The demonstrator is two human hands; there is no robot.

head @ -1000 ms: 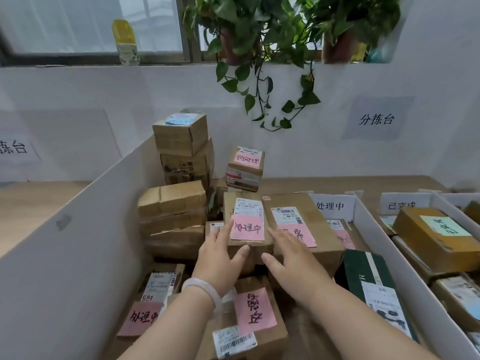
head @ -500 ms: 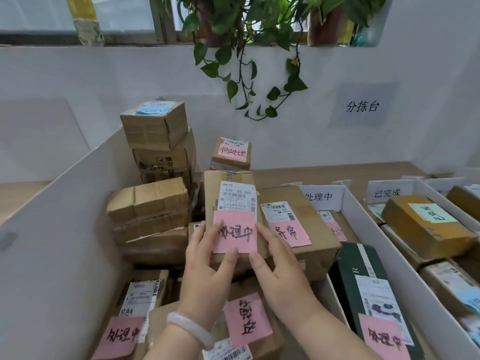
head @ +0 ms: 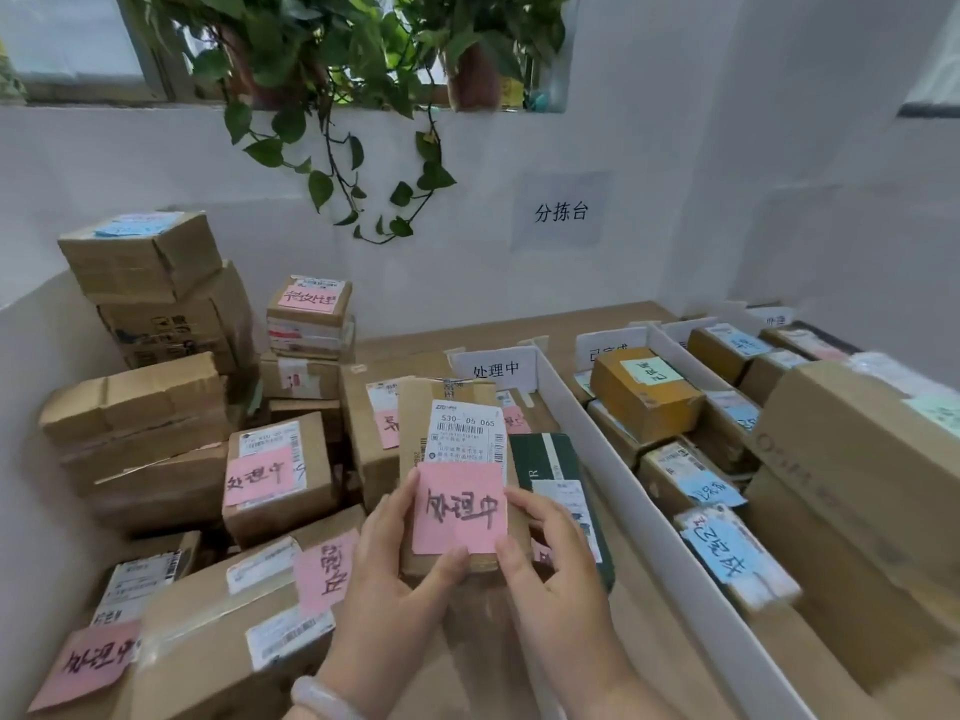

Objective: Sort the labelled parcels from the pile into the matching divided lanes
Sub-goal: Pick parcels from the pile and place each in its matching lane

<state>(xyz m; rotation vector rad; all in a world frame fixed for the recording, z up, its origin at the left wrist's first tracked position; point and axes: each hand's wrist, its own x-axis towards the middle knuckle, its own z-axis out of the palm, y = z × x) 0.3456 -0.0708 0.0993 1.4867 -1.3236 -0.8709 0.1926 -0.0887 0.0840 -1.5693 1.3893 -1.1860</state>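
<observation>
A flat cardboard parcel (head: 457, 407) with a white shipping label and a pink note reading 处理中 is lifted above the pile. My left hand (head: 395, 558) grips its lower left edge, thumb on the front. My right hand (head: 550, 558) grips its lower right edge. The pile of brown parcels (head: 275, 475) with pink notes fills the left bay. To the right runs a lane with a white sign 处理中 (head: 493, 368); a dark green box (head: 556, 475) lies in it, partly hidden behind the held parcel.
A tall stack of cartons (head: 156, 293) stands at the back left. White dividers (head: 618, 480) separate lanes on the right, which hold boxes with blue and green notes (head: 649, 392). A large carton (head: 852, 485) sits at the far right. Plant vines (head: 363, 163) hang from the sill.
Both hands closed on the 处理中 parcel, lifted it off the pile and brought it nearer and rightward. The view also swung to the right.
</observation>
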